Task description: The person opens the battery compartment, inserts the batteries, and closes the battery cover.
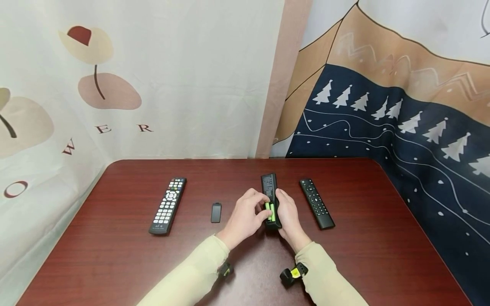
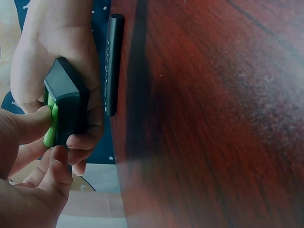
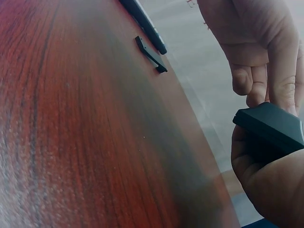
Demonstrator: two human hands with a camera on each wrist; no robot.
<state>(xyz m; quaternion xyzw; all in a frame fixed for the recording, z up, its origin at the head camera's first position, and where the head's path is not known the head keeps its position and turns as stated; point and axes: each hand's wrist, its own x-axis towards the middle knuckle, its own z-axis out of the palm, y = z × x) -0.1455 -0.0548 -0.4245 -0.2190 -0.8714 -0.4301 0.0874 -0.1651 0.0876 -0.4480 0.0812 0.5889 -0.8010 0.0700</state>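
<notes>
A black remote control is held back side up in the right hand, whose fingers and palm wrap its right side and underside. Its battery compartment lies uncovered, and green batteries sit in it. The left hand pinches at one green battery with thumb and index finger, the battery tilted partly out of the compartment in the left wrist view. Other left fingers curl close to the remote's edge. From the right wrist view, the remote hides the batteries.
Left of the hands lies a small dark battery cover. A black remote with white buttons is farther left, and a slimmer black remote lies to the right. All rest on the reddish-brown table, with curtains behind it.
</notes>
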